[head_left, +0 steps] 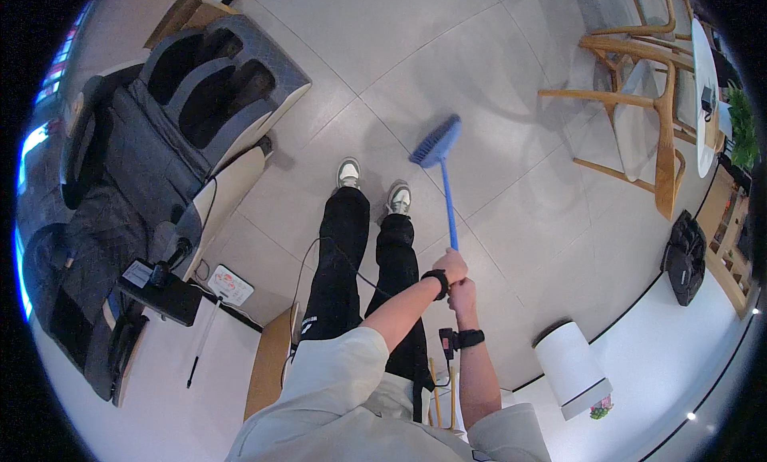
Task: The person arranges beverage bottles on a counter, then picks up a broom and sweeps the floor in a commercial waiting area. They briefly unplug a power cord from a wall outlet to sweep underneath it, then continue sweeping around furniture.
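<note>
A blue broom slants out ahead of me, its bristled head low over the grey tiled floor; whether the bristles touch it I cannot tell. Both fists wrap its thin handle, one close behind the other. My left hand grips farther along, nearer the broom head. Right behind it, my right hand closes round the handle toward my body. Black bands circle both wrists, and the right one carries a small box with a cable. The handle's near end is hidden by my hands and arms.
On the left stands a dark massage chair with a footrest. Wooden chairs surround a white table at the right. A black bag lies by the right wall. Near it stands a white cylinder. My shoes are left of the broom.
</note>
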### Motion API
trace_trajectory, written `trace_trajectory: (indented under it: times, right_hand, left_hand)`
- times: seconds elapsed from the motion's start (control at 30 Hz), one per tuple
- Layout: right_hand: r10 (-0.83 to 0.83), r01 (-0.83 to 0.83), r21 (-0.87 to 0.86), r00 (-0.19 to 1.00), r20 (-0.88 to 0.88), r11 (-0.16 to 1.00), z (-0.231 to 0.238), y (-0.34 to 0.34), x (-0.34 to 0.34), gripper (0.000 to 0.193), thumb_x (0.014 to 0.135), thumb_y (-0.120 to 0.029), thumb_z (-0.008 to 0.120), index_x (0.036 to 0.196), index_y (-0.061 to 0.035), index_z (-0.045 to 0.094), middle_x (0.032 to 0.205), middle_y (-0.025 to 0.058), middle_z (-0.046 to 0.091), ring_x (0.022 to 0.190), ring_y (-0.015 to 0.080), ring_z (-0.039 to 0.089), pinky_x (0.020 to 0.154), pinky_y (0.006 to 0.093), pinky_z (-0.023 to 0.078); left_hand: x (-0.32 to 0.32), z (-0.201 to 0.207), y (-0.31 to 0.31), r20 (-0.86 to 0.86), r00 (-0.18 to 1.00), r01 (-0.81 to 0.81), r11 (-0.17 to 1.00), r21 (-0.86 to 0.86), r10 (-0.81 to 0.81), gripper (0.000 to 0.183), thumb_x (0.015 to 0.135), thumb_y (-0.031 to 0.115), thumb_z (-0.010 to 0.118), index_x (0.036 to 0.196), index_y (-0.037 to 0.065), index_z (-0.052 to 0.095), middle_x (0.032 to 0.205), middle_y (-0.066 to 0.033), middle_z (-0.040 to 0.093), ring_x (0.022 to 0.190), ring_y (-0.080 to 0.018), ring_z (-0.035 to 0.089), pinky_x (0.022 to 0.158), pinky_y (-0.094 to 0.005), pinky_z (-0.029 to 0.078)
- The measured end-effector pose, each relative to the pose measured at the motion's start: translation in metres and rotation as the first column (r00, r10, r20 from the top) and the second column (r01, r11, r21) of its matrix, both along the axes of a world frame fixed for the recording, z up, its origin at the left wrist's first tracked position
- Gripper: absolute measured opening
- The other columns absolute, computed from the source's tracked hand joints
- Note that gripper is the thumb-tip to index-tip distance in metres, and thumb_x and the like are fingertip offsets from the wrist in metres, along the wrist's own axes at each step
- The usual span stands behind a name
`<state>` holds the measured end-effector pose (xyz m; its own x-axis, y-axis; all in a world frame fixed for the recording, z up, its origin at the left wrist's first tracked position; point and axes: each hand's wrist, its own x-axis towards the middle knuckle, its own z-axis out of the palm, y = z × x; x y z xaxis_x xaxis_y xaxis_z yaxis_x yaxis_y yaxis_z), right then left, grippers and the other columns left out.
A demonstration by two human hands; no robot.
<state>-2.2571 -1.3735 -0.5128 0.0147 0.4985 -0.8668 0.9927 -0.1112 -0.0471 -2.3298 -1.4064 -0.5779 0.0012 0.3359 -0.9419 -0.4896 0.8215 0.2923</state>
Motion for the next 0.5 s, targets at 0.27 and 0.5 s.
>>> trace_trajectory:
  times: [0.27,0.5]
  right_hand:
    - [-0.201,0.192,-0.126,0.978,-0.059,0.973,0.065,-0.015,-0.050,0.033,0.096,-0.029,0.046,0.080,-0.0015,0.053,0.055,-0.0005,0.046,0.038,0.0081,0.041,0.033,0.0236,0.029]
    - [-0.223,0.159,-0.327,0.960,-0.168,0.931,0.101,-0.049,-0.094,0.041,0.095,-0.035,0.050,0.074,-0.0001,0.056,0.057,0.0073,0.055,0.044,0.0190,0.054,0.040,0.0311,0.040]
  left_hand:
    - [-0.019,0.032,-0.028,-0.026,0.995,-0.095,0.992,0.079,0.097,0.046,0.085,0.024,0.055,0.108,-0.013,0.041,0.088,-0.0270,0.064,0.082,-0.0386,0.065,0.071,-0.0451,0.051]
    - [-0.077,0.064,-0.092,-0.214,0.920,-0.312,0.944,0.106,0.329,0.033,0.081,0.019,0.059,0.094,-0.008,0.045,0.075,-0.0162,0.059,0.063,-0.0236,0.062,0.052,-0.0358,0.049]
